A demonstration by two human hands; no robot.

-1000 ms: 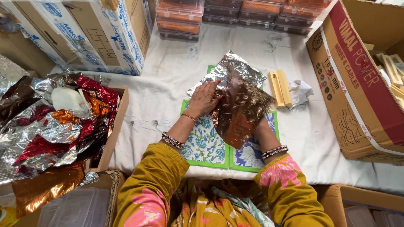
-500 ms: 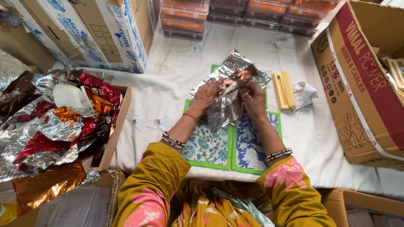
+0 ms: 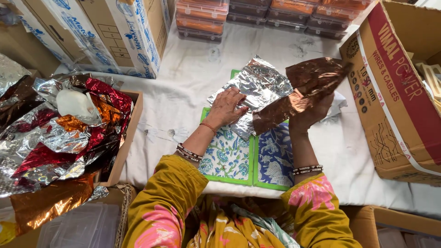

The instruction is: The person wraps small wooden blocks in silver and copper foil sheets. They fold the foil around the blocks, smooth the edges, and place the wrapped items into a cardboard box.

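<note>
Two foil sheets are in play: a copper foil sheet (image 3: 307,89) lifted up in the right hand (image 3: 308,115), whose grip is closed on its lower edge, and a silver foil sheet (image 3: 257,89) pinned flat under the open left hand (image 3: 226,108). The step looks like peeling the sheets apart; next calls for setting the copper one aside. Both lie over flowered pads (image 3: 250,158) on the white-clothed counter (image 3: 183,92).
</note>
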